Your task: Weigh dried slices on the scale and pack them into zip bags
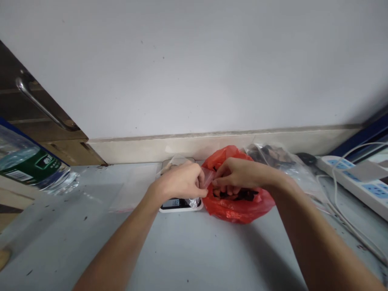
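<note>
My left hand (182,180) reaches over a small kitchen scale (182,209), thumb and fingers pinching the edge of a clear plastic bag (208,178). The bag rests partly on the scale, mostly hidden by that hand. Lit digits show on the scale's display (171,203), resembling 182; a decimal point is hard to read. Just to the right stands an open red plastic bag (233,213) with dark brown pieces (239,195) inside. My right hand (236,173) is over its mouth, fingers closed at the clear bag's other edge. Whether it also holds a brown piece is unclear.
Flat clear bags (133,190) lie left of the scale. A filled clear bag (279,157) sits behind my right wrist. Farther right are a white power strip (357,178) and a cable (335,186). A large water bottle (36,165) is at left; a wall (194,81) closes the back.
</note>
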### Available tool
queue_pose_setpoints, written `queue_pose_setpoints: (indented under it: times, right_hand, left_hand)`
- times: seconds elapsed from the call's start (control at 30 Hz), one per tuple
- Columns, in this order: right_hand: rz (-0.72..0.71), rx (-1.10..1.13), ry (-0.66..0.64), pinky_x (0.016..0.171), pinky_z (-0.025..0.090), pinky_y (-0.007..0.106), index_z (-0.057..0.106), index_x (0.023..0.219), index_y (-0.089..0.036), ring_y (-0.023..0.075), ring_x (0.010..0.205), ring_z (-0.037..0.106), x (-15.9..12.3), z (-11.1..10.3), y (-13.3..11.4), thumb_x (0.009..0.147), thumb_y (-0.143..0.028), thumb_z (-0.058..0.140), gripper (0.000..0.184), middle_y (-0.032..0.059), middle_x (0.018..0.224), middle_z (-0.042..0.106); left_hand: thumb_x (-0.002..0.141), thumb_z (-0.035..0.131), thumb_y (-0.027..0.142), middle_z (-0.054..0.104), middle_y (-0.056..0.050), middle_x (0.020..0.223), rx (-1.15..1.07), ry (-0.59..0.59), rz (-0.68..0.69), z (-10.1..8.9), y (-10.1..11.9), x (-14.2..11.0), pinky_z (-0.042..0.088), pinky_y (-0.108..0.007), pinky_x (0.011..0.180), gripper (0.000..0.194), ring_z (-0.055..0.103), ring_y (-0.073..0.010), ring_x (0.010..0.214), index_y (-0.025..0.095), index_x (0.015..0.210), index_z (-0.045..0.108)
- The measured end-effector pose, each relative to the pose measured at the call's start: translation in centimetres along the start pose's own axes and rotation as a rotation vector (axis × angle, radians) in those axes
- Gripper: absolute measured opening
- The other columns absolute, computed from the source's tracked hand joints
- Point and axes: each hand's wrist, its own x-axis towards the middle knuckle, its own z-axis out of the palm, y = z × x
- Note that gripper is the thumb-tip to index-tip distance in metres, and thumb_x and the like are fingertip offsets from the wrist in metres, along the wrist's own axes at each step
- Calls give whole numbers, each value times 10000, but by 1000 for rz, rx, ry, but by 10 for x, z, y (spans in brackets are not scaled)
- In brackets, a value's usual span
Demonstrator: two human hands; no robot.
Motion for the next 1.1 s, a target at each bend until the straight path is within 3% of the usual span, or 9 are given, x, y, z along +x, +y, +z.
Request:
queue_pose_setpoints:
  times: [0.2,0.33,0.5,0.6,0.67,0.77,0.87,0.97,1.1]
  right_hand:
    - [-3,39,0,579,554,268,722,636,-197,170,597,658,4,-2,6,779,-184,684,149,37,602,700]
    - [28,-90,105,556,533,303,762,772,-205,210,620,676,4,-2,5,768,-184,700,65,62,706,750]
    - [-145,-235,304,691,548,324,751,1203,-283,268,847,741,5,-3,7,760,-145,635,478,53,941,795]
    - [-224,-249,330,820,559,351,545,1511,-292,260,921,739,8,-3,12,790,-165,594,733,47,1025,794]
    - [-305,-223,363,883,554,369,454,1576,-295,240,940,729,10,-2,14,805,-194,592,790,63,1225,757]
    - [-395,-162,422,883,545,380,571,1463,-284,225,921,711,11,-2,10,814,-232,612,652,73,1331,709]
    - [-388,-146,505,748,502,339,726,901,-225,207,765,656,5,0,-2,853,-272,610,134,46,896,753]
    - [-392,-1,530,600,410,297,544,604,-212,157,603,536,-5,5,-17,901,-443,602,381,1,609,584]
    - [-322,316,259,585,458,276,650,642,-201,146,593,575,-10,13,-29,808,-467,711,319,1,633,628]
  left_hand:
    - [676,640,208,583,38,601,37,52,-10,3,-1,4,342,-310,577,227,508,-146,554,212,541,457]
    - [689,630,254,574,25,576,104,23,-79,4,0,4,313,-303,543,226,485,-145,514,218,546,458]
    - [687,593,249,579,30,573,-2,0,-99,0,-7,3,297,-283,483,163,484,-144,510,224,557,498]
    - [678,601,235,545,35,545,-195,31,-19,-11,-15,-1,325,-261,453,156,498,-133,493,215,548,519]
    - [678,595,218,563,38,549,-340,86,17,-21,-22,-6,368,-242,456,76,537,-127,483,205,604,603]
    - [699,613,217,618,26,565,-448,230,101,-37,-32,-16,444,-231,486,85,572,-123,492,201,659,686]
    - [728,670,247,638,13,572,-513,348,200,-45,-35,-23,468,-227,490,88,553,-110,490,197,669,712]
    - [750,699,253,626,19,561,-581,340,249,-45,-31,-25,465,-216,473,91,542,-99,480,192,687,719]
    - [776,696,227,657,21,606,-595,224,264,-39,-23,-23,483,-213,488,62,593,-105,506,196,746,740]
